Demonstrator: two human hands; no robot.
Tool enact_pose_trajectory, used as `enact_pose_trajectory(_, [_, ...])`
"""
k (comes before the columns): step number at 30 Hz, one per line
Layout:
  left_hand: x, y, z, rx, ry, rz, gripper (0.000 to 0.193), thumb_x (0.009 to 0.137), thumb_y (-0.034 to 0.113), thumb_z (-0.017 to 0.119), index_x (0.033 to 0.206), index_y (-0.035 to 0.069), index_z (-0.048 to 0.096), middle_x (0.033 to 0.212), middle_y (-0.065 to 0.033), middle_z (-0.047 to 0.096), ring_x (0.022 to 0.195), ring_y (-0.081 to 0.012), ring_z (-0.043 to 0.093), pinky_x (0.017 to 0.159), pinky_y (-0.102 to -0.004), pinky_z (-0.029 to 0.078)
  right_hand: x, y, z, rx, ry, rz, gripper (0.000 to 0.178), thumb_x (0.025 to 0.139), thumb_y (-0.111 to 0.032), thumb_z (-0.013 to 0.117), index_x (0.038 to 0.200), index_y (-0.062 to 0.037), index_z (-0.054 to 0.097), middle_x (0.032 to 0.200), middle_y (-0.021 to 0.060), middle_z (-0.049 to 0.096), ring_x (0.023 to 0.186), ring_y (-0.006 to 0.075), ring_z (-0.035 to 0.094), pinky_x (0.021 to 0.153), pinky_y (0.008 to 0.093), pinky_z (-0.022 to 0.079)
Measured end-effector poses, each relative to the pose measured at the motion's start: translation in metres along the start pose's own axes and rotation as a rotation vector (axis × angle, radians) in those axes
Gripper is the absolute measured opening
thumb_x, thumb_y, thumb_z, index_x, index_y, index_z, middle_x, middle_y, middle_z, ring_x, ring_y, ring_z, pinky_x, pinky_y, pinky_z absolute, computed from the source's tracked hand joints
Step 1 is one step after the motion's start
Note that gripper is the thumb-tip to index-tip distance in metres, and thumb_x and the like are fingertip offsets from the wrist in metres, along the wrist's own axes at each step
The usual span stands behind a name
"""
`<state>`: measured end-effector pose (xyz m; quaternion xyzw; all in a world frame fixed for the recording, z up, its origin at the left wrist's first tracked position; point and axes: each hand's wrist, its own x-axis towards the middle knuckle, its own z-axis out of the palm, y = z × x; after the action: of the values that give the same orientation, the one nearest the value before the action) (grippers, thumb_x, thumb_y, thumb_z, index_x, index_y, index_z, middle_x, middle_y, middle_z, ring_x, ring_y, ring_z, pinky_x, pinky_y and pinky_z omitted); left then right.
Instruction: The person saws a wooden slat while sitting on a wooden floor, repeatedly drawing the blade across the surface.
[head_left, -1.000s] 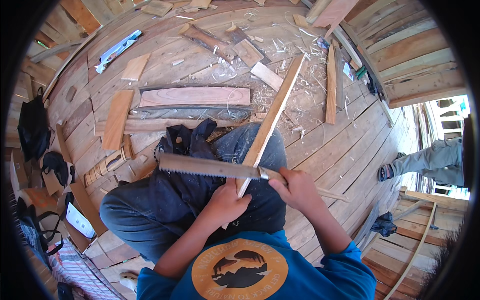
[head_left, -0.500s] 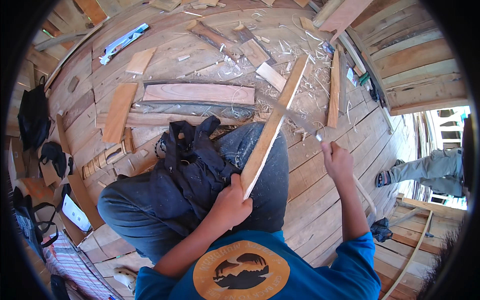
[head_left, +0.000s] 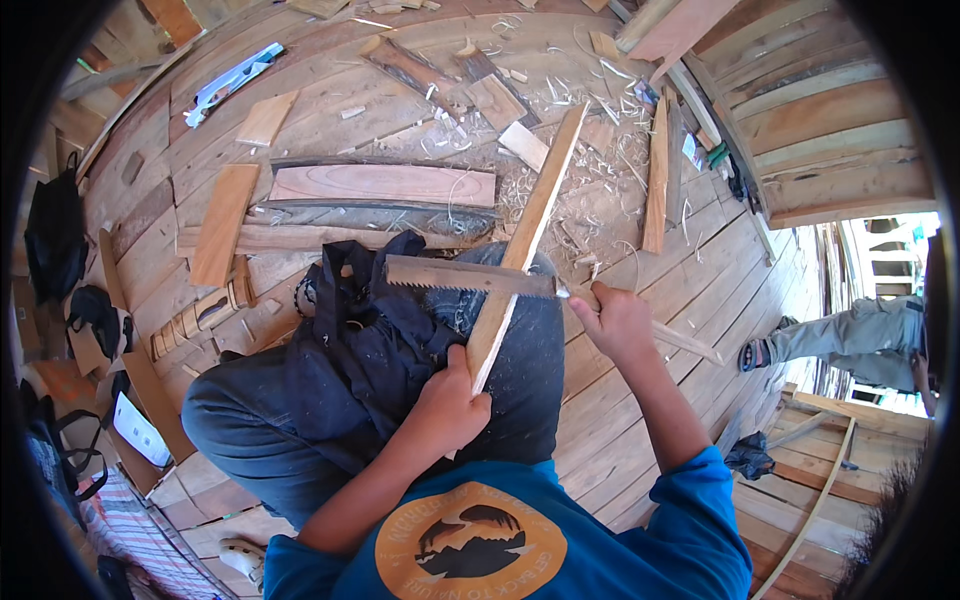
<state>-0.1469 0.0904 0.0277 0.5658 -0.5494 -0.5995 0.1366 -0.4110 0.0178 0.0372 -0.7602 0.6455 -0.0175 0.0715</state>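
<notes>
Left hand clamps the near end of the board, and right hand grips a saw crossing over it!

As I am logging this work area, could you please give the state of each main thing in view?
Wooden strip: slanted, near end held
Handsaw: across the strip, teeth toward the picture's lower edge, contact unclear
Left hand: closed around the strip's near end
Right hand: closed on the handsaw's handle
Dark cloth: crumpled
Pinkish plank: lying flat
Wood shavings: loose, scattered
Cardboard box: flaps open
</notes>
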Motion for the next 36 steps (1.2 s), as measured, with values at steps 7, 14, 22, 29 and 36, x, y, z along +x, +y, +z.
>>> enact_pose_trajectory(7, [-0.004,-0.003,0.002,0.057,0.031,0.067,0.039,0.077,0.006,0.052,0.109,-0.007,0.034,0.085,-0.0380,0.057,0.082,-0.0522,0.059,0.075,-0.0513,0.049,0.005,-0.014,0.009,0.019,-0.037,-0.032,0.058,0.084,-0.061,0.054,0.070,-0.0046,0.057,0.061,0.0164,0.060,0.058,0.0360,0.062,0.053,0.0451,0.049])
enact_pose_trajectory(14, [-0.005,-0.003,-0.004,-0.069,-0.081,-0.029,0.042,0.077,0.006,0.053,0.111,-0.009,0.034,0.087,-0.0393,0.057,0.086,-0.0522,0.058,0.077,-0.0523,0.049,0.001,-0.027,0.002,0.021,-0.058,-0.117,0.060,0.084,-0.062,0.054,0.070,-0.0041,0.057,0.057,0.0157,0.057,0.055,0.0354,0.060,0.051,0.0446,0.048])
enact_pose_trajectory(22, [0.001,-0.005,-0.002,-0.085,-0.024,0.022,0.039,0.077,0.004,0.052,0.110,-0.008,0.034,0.083,-0.0377,0.057,0.082,-0.0518,0.059,0.074,-0.0519,0.049,0.022,0.016,-0.003,-0.110,0.026,-0.125,0.058,0.085,-0.062,0.053,0.071,-0.0057,0.057,0.055,0.0138,0.057,0.052,0.0322,0.061,0.047,0.0417,0.047])
enact_pose_trajectory(29, [-0.001,-0.011,0.002,-0.059,0.021,0.065,0.041,0.077,0.003,0.050,0.113,-0.006,0.033,0.080,-0.0353,0.058,0.076,-0.0494,0.062,0.069,-0.0490,0.051,0.025,-0.002,0.011,-0.059,-0.007,-0.162,0.060,0.084,-0.064,0.052,0.072,-0.0053,0.057,0.057,0.0142,0.058,0.055,0.0332,0.062,0.049,0.0425,0.048])
enact_pose_trajectory(36, [-0.001,-0.005,-0.002,-0.133,-0.044,-0.015,0.038,0.077,0.002,0.050,0.110,-0.005,0.034,0.078,-0.0356,0.057,0.074,-0.0499,0.061,0.066,-0.0498,0.050,0.015,-0.011,0.010,-0.062,-0.028,-0.079,0.057,0.085,-0.060,0.054,0.071,-0.0054,0.056,0.057,0.0145,0.058,0.055,0.0330,0.062,0.049,0.0434,0.048])
